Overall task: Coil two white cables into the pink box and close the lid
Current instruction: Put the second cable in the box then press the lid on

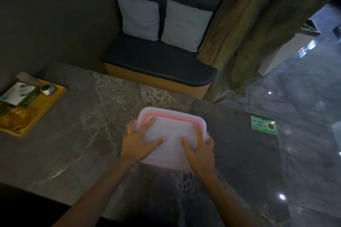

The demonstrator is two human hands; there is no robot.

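The pink box [171, 125] rests on the dark marble table [83, 134], a little right of centre, with its translucent white lid on top and a pink rim showing along the far edge. My left hand [137, 142] lies on the lid's left side, fingers spread, thumb over the left edge. My right hand [199, 151] presses on the lid's right side, fingers wrapped over the right edge. No white cable is visible; the inside of the box is hidden by the lid.
A yellow wooden tray [42, 105] with a green-and-white tissue pack [17, 94] and a small metal object [48, 89] sits at the table's left. A dark bench with two grey cushions [162, 18] stands beyond the table. A green label [263, 124] lies right of the box.
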